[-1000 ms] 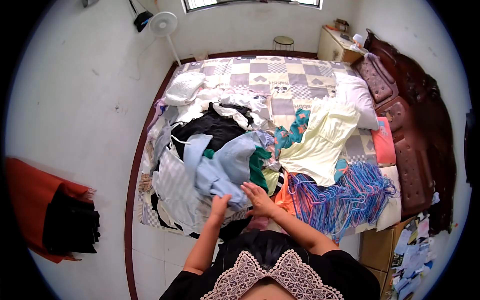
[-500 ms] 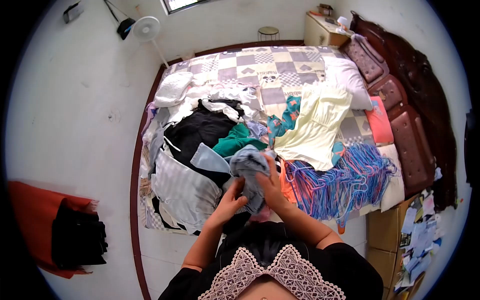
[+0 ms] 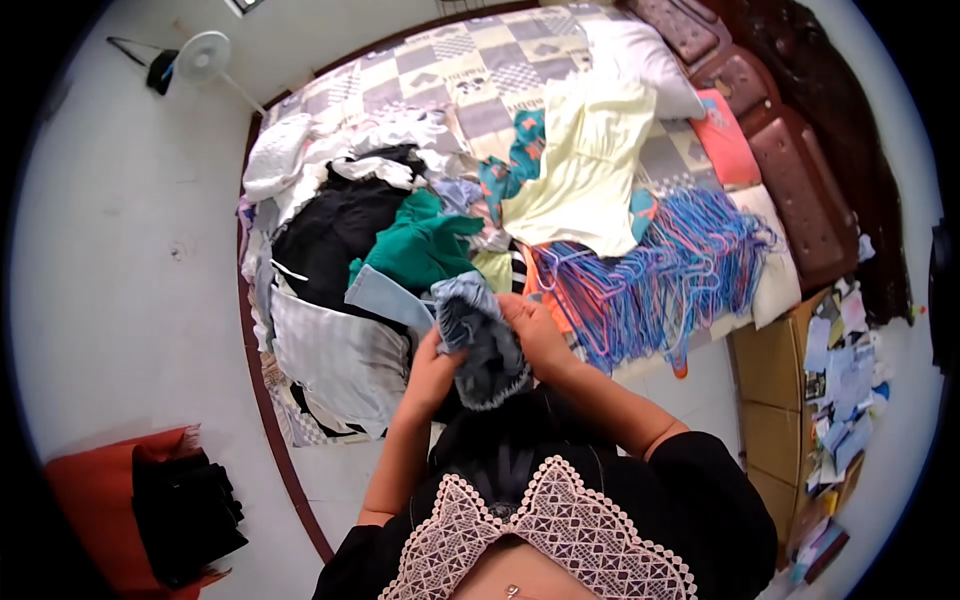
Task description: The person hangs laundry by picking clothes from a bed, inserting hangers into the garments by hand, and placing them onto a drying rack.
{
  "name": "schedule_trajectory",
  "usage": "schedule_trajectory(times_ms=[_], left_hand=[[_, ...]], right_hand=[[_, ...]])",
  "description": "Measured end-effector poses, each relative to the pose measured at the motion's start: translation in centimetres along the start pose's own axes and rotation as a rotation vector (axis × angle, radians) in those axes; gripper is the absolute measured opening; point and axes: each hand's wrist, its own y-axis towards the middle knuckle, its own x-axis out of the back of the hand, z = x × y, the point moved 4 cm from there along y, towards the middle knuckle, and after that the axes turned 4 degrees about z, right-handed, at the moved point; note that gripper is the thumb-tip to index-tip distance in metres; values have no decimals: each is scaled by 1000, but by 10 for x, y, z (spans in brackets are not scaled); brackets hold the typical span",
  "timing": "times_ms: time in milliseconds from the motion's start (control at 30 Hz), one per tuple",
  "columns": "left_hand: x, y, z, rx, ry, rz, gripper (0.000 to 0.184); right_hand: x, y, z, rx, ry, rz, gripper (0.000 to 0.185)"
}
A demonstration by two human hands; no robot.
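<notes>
A blue garment point(image 3: 482, 345) with a gathered, elastic-looking opening hangs between my two hands, its darker inside showing. My left hand point(image 3: 436, 368) grips its left edge, and my right hand point(image 3: 532, 335) pinches the upper right edge. One light blue part point(image 3: 388, 298) stretches left over the pile. Beyond it lie a green garment point(image 3: 425, 243), a black garment point(image 3: 335, 238) and a pale striped cloth point(image 3: 338, 342). Right of my right hand are many blue and pink hangers point(image 3: 660, 275), below a spread pale yellow garment point(image 3: 580, 165).
A patterned bedspread point(image 3: 440, 62) covers the bed. White pillow point(image 3: 645, 65) and pink cloth point(image 3: 724, 138) lie by the dark headboard point(image 3: 830, 130). A fan point(image 3: 203, 58) stands at the far left, red cloth point(image 3: 95, 500) lies lower left, and a cabinet point(image 3: 770, 400) is at right.
The blue garment has been gathered up from the pile and its opening now faces up between my hands. My right hand has closed on its edge. The view has shifted, uncovering more of the green garment.
</notes>
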Motion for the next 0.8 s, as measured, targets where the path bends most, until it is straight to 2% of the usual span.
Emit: schedule_trajectory(times_ms=[67,167,233,300,367,400,433,467,533,600,667,700,733,767,800], left_hand=[[-5,4,-4,2,-43,-29,37],[1,6,0,46,9,-112,35],[-6,4,3,61,51,-87,35],[-16,-2,-2,97,76,-49,34],[-29,-12,-26,73,102,17,33],[-34,-16,-38,40,122,76,33],[-35,-21,-47,0,79,124,33],[-37,-25,-55,-7,1,91,33],[-33,-20,-59,-12,7,46,31],[-17,-7,-44,48,171,-133,26],[4,1,-17,71,281,-242,25],[13,1,-1,104,221,-288,25],[21,-1,13,137,159,-334,25],[29,-2,26,137,163,-341,25],[39,-6,35,113,299,-392,25]], right_hand=[[21,-1,-1,46,148,-65,31],[72,-1,-16,136,171,-134,30],[126,6,-52,35,-415,-272,29],[196,11,-103,-88,-795,-393,29],[248,8,-112,-74,-1244,-479,26],[276,1,-119,-86,-1212,-673,25],[323,2,-143,-101,-1160,-723,27],[332,-5,-135,-84,-1192,-849,29],[352,-10,-122,-244,-1109,-920,29],[425,2,-164,-114,-1023,-941,43],[433,3,-158,-68,-720,-1163,60],[472,15,-186,150,-432,-1069,64],[448,13,-168,153,-221,-1136,57],[423,10,-145,41,-168,-1105,54],[409,10,-135,-69,-118,-1072,52]])
